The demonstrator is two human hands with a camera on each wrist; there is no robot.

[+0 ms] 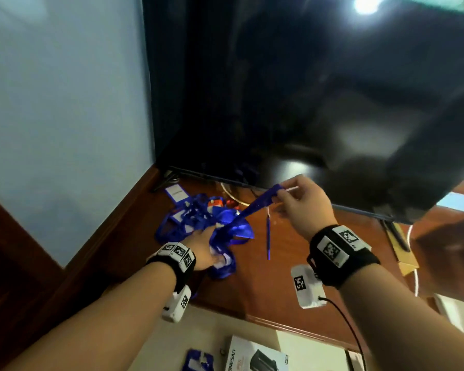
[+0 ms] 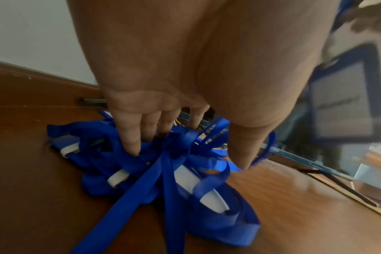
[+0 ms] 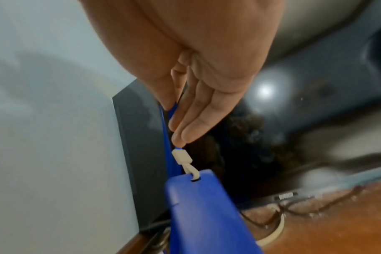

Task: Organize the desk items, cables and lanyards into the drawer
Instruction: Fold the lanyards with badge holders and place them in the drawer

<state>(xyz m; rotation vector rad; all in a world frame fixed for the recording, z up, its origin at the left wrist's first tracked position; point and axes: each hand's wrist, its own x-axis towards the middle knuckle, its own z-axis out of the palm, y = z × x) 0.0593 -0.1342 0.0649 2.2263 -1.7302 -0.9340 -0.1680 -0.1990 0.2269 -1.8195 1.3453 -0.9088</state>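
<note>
A tangled pile of blue lanyards (image 1: pixel 198 220) with white clips and badge holders lies on the brown wooden desk (image 1: pixel 279 277) in front of the TV. My left hand (image 1: pixel 202 249) presses down on the pile with spread, nearly straight fingers (image 2: pixel 130 144), its thumb (image 2: pixel 243 154) beside the knot. My right hand (image 1: pixel 279 195) is raised above the desk and pinches one blue strap (image 1: pixel 255 207) just above its white clip (image 3: pixel 182 157). A blue badge holder (image 3: pixel 202 206) hangs from that clip, and the strap runs taut down into the pile. No drawer is in view.
A large black TV screen (image 1: pixel 306 103) stands close behind the hands, its foot (image 1: pixel 166 180) at the desk's back left. A white cable (image 1: pixel 231 195) and orange item (image 1: pixel 217 202) lie under it. Cardboard (image 1: pixel 406 257) sits right. A box (image 1: pixel 255 357) and another badge holder (image 1: pixel 198 361) lie on the floor.
</note>
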